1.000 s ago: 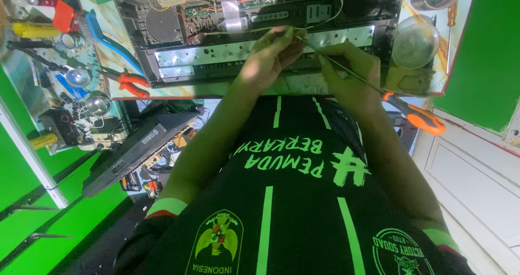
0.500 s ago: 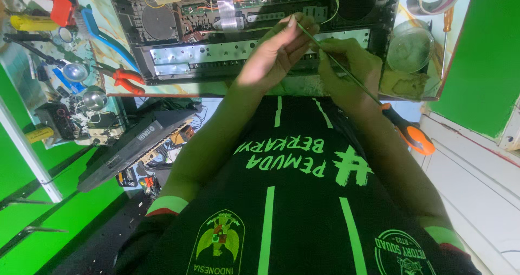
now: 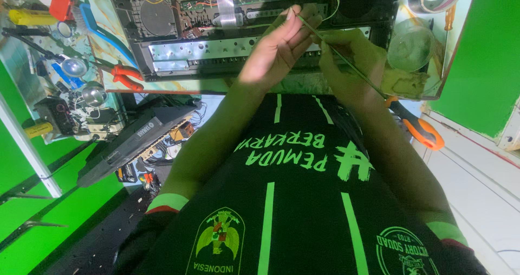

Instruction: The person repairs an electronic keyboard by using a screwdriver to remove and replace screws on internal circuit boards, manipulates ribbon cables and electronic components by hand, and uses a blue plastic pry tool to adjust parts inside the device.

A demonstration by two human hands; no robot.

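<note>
Head cam, opened keyboard chassis [image 3: 179,55] w/ circuit boards inside, right hand [image 3: 349,63] grip pinching thin rod [image 3: 346,61], left hand [image 3: 279,50] grip prob. on its tip.

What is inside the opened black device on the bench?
Inside the opened device I can see a grey ribbon cable, coloured wires and a perforated metal strip. The left hand and right hand cover the right part.

No packages, labels, signs or screens (none discernible).
</note>
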